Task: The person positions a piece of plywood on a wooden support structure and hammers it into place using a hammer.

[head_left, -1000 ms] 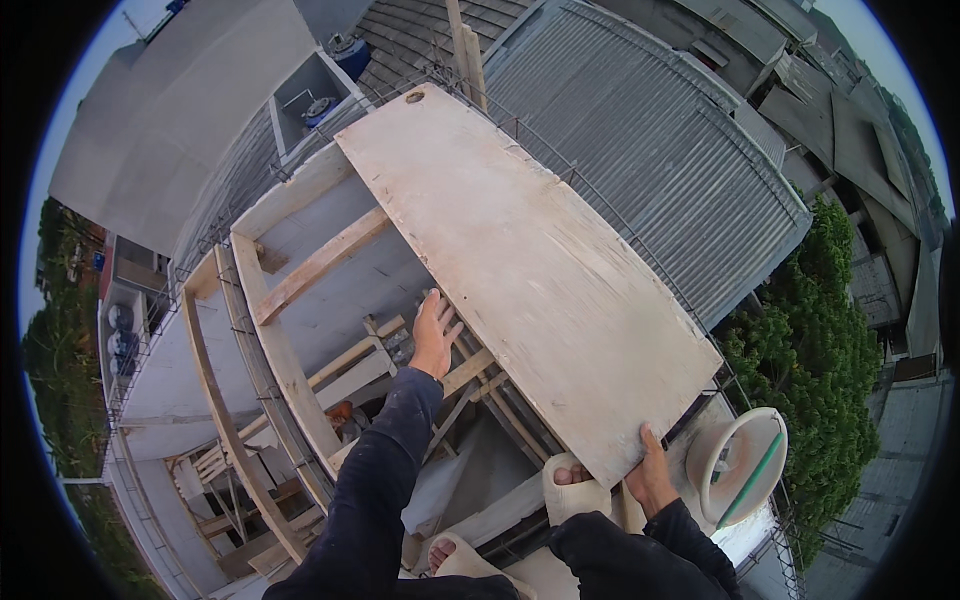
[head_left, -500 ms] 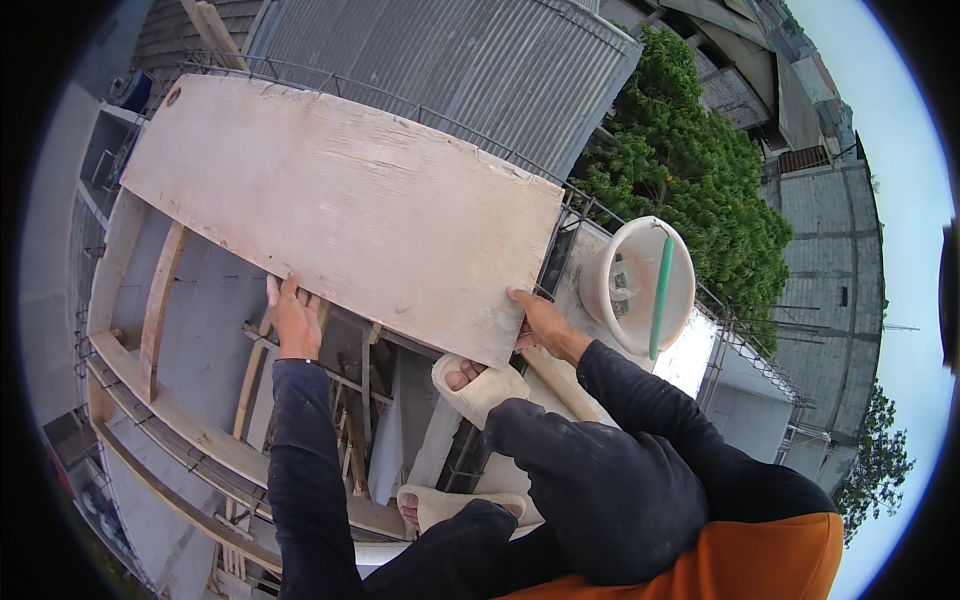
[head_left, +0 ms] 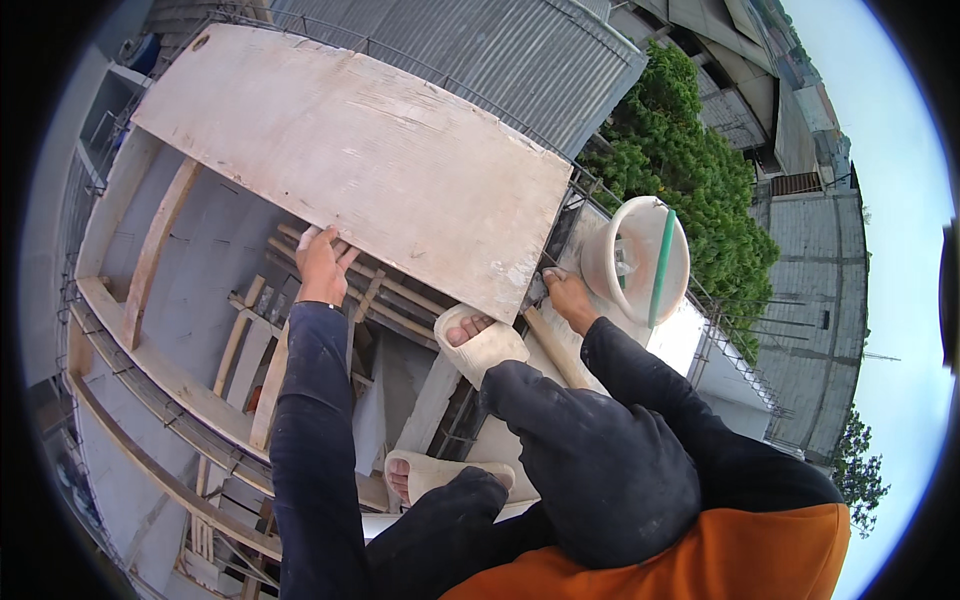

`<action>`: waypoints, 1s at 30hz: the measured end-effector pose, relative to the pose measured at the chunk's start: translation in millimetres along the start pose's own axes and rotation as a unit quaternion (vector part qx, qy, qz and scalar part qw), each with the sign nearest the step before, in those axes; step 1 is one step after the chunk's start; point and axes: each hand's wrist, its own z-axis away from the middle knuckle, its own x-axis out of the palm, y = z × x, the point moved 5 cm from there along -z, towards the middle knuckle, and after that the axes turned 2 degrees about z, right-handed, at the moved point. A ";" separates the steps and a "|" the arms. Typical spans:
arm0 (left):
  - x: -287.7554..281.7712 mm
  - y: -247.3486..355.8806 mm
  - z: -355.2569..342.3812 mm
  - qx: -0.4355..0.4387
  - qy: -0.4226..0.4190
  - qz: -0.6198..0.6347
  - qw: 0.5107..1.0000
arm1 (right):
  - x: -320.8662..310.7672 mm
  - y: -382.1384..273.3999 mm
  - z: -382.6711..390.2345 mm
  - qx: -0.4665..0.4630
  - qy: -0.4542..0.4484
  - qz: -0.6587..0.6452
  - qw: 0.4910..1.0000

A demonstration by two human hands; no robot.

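A pale, worn plywood board [head_left: 380, 150] lies diagonally across the timber frame [head_left: 150, 240] ahead of me. My left hand [head_left: 322, 268] grips the board's near long edge with its fingertips. Just right of the board's short end is my right hand [head_left: 565, 295], its fingers curled on something I cannot make out, beside dark metal bars. My feet in cream slides [head_left: 480, 345] are below the board, one close to its corner. A white plastic tub [head_left: 610, 260] with a green bar [head_left: 662, 265] across it stands to the right of my right hand.
Below the frame is a drop with bamboo poles [head_left: 400, 305] and timber props. Rebar cages [head_left: 220, 455] run along the edges. Beyond are a corrugated metal roof [head_left: 460, 60], a tree [head_left: 690, 170] and a grey block wall [head_left: 810, 310], far below or behind.
The view has turned toward the right since a second ago. My left hand has taken the board's edge and shifted right along it. My right hand has moved from the board's corner beyond its end.
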 end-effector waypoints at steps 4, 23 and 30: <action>-6.5 3.7 -3.7 -0.010 0.003 0.011 1.000 | 5.7 5.3 4.3 -0.057 -0.058 0.023 0.996; -17.6 -16.2 -21.0 0.002 0.034 -0.121 0.992 | 22.8 20.8 90.2 0.025 -0.115 0.210 0.971; -10.1 -41.4 22.1 0.101 0.068 -0.074 0.990 | 17.0 28.6 94.9 0.010 -0.045 0.135 0.990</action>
